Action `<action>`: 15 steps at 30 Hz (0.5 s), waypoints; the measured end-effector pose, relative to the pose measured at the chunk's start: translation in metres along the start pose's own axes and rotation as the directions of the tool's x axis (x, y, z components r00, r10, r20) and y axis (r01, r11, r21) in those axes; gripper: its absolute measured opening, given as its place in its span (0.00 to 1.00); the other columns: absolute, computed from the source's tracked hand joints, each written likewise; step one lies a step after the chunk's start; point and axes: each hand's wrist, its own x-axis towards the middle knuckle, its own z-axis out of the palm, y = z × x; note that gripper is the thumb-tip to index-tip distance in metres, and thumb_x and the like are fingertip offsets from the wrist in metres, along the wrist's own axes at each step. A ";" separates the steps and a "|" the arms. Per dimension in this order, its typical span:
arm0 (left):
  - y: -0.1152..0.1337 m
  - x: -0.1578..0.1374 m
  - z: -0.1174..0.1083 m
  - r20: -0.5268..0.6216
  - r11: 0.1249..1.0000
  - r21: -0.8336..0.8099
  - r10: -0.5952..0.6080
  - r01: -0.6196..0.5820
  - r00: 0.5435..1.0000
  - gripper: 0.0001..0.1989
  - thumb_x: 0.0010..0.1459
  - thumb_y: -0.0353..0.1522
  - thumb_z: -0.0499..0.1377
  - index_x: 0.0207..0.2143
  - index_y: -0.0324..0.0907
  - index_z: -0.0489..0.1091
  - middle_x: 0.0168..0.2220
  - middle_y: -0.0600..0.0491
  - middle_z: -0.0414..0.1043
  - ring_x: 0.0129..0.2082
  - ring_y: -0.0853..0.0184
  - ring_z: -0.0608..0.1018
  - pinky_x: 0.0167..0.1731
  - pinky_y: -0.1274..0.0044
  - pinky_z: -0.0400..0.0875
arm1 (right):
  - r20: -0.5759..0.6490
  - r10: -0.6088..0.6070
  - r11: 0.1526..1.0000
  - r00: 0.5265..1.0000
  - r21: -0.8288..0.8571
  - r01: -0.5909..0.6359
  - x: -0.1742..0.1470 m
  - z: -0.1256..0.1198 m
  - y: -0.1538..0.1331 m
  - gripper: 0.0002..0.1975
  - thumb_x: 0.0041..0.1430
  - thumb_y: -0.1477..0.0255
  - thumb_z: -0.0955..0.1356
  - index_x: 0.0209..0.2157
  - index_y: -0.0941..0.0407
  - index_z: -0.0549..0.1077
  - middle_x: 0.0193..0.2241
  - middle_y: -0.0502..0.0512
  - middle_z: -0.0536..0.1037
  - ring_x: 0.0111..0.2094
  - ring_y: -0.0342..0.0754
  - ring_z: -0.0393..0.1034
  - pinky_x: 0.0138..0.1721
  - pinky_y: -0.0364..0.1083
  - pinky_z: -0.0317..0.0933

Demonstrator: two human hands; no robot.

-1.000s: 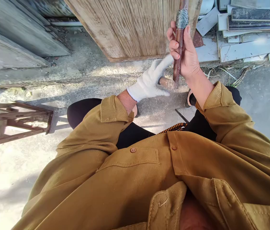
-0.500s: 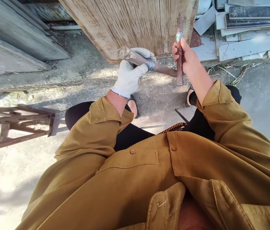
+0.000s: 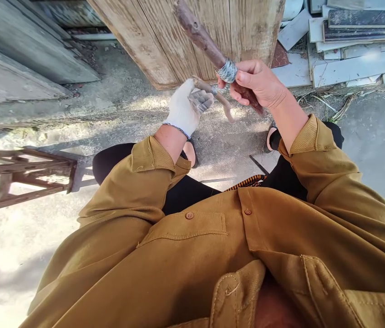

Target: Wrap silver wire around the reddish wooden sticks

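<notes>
My left hand (image 3: 187, 105), in a white knit glove, has its fingers curled at a thin pale tan stick (image 3: 225, 105). That stick slants down to the right past the fingertips; part of it is hidden by the glove. Bare, my right hand (image 3: 257, 84) grips a thicker reddish-brown stick (image 3: 201, 36) close to a coil of silvery wire (image 3: 227, 71). The wire is wound tightly around this stick, which tilts up and to the left. Its lower end shows below my right fingers. Both hands are close together, above the ground between my feet.
A wooden plank panel (image 3: 158, 41) stands just beyond my hands. Stacked boards and tile pieces (image 3: 359, 66) lie at the upper right. To the left is a low wooden frame (image 3: 25, 175). A black and orange striped thing (image 3: 247, 182) is by my lap.
My right hand has swung its stick from upright to slanting up-left and moved left. The left hand has turned, and the stick at it now points differently, its thick end no longer facing me.
</notes>
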 end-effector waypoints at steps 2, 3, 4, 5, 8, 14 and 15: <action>0.010 -0.008 0.010 0.019 0.988 0.047 0.149 -0.149 0.989 0.38 0.63 0.68 0.52 0.60 0.55 0.74 0.48 0.51 0.81 0.67 0.54 0.73 0.61 0.55 0.70 | 0.005 0.057 0.998 0.998 -0.018 -0.057 0.003 0.005 0.006 0.27 0.62 0.52 0.85 0.32 0.58 0.76 0.26 0.53 0.79 0.22 0.40 0.64 0.16 0.39 0.52; 0.015 -0.012 0.016 0.053 0.965 0.085 0.243 -0.247 0.969 0.38 0.63 0.67 0.54 0.63 0.55 0.74 0.47 0.52 0.82 0.70 0.55 0.70 0.63 0.56 0.69 | -0.015 0.074 0.997 0.997 -0.017 -0.074 0.005 0.008 0.007 0.27 0.61 0.51 0.85 0.32 0.58 0.76 0.26 0.53 0.80 0.22 0.40 0.64 0.16 0.39 0.52; 0.019 -0.015 0.021 0.124 0.939 0.133 0.302 -0.318 0.945 0.39 0.62 0.66 0.55 0.65 0.57 0.75 0.46 0.54 0.83 0.71 0.54 0.68 0.65 0.57 0.67 | -0.038 0.093 0.996 0.995 -0.009 -0.094 0.005 0.010 0.007 0.28 0.58 0.51 0.86 0.32 0.59 0.77 0.27 0.54 0.82 0.23 0.40 0.64 0.17 0.39 0.53; 0.022 -0.018 0.026 0.215 0.925 0.175 0.299 -0.338 0.930 0.37 0.62 0.65 0.57 0.65 0.58 0.76 0.45 0.55 0.84 0.71 0.53 0.68 0.65 0.57 0.68 | -0.070 0.106 0.994 0.992 0.010 -0.106 0.006 0.012 0.005 0.30 0.55 0.50 0.88 0.32 0.59 0.78 0.30 0.55 0.84 0.23 0.39 0.64 0.17 0.39 0.53; 0.028 -0.027 0.034 0.361 0.926 0.185 0.247 -0.329 0.899 0.28 0.64 0.57 0.61 0.57 0.53 0.82 0.44 0.50 0.83 0.62 0.50 0.79 0.60 0.56 0.74 | -0.211 0.106 0.990 0.972 0.119 -0.082 0.005 0.012 -0.006 0.34 0.44 0.51 0.91 0.37 0.62 0.81 0.37 0.58 0.88 0.24 0.38 0.65 0.17 0.37 0.53; 0.037 -0.044 0.031 0.284 0.956 0.163 0.190 -0.243 0.940 0.20 0.71 0.53 0.61 0.45 0.48 0.81 0.31 0.49 0.73 0.37 0.55 0.84 0.49 0.59 0.83 | -0.411 0.250 0.963 0.877 0.195 -0.183 0.001 -0.003 -0.027 0.14 0.74 0.67 0.80 0.45 0.64 0.79 0.39 0.56 0.87 0.28 0.37 0.64 0.20 0.34 0.56; 0.040 -0.046 0.029 0.287 0.960 0.153 0.184 -0.235 0.940 0.20 0.70 0.54 0.62 0.45 0.49 0.81 0.29 0.50 0.71 0.36 0.56 0.83 0.48 0.60 0.83 | -0.437 0.278 0.957 0.856 0.202 -0.207 0.001 -0.003 -0.027 0.13 0.77 0.68 0.78 0.45 0.64 0.79 0.39 0.55 0.86 0.29 0.37 0.64 0.21 0.34 0.56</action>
